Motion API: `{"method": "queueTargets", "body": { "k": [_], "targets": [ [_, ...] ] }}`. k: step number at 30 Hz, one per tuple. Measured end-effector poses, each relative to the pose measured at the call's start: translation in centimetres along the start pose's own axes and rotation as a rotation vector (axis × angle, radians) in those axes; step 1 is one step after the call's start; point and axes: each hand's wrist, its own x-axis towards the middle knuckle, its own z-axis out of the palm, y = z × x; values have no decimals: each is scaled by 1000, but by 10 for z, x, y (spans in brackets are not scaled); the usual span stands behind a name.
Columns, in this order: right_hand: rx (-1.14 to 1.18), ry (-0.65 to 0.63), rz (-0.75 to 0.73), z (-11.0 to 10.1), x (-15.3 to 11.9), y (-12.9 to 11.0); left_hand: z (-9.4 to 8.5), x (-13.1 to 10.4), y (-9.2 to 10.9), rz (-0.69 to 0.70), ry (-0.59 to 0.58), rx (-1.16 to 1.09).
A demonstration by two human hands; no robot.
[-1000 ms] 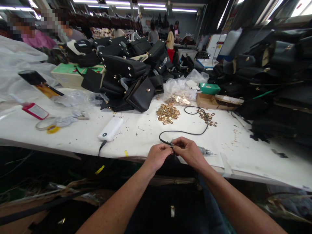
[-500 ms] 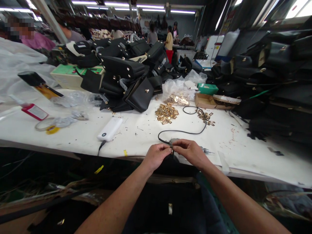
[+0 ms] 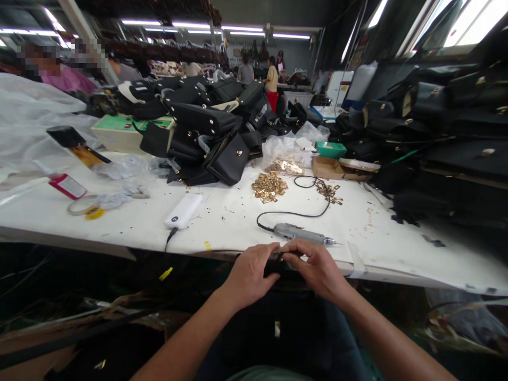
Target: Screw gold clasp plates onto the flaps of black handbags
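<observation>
– What's just changed?
– The hands have come lower and nearer, baring the screwdriver (image 3: 299,233) on the tabletop (image 3: 222,233) just beyond them.
– And the black piece (image 3: 272,267)?
– Between them, at the near edge. The left hand (image 3: 250,272) has fingers and thumb clamped around it; the right hand (image 3: 317,267) touches its right part, pinching or not, I can't tell.
– Meaning?
– Work now seems centred there, the screwdriver unheld.
</observation>
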Motion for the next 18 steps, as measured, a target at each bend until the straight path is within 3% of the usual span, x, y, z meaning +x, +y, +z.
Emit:
{"method": "queueTargets", "body": {
  "k": [5, 11, 14, 18],
  "targets": [
    [-36, -48, -124, 3, -20, -5, -4, 0, 9, 99, -194, 123],
    [-50, -140, 40, 11, -33, 10, -3, 1, 12, 7, -509, 205],
    [-15, -122, 125, 18, -30, 26, 5, 4, 4, -13, -514, 180],
    [-27, -12, 204, 19, -11, 38, 13, 5, 2, -92, -361, 193]
  ]
}}
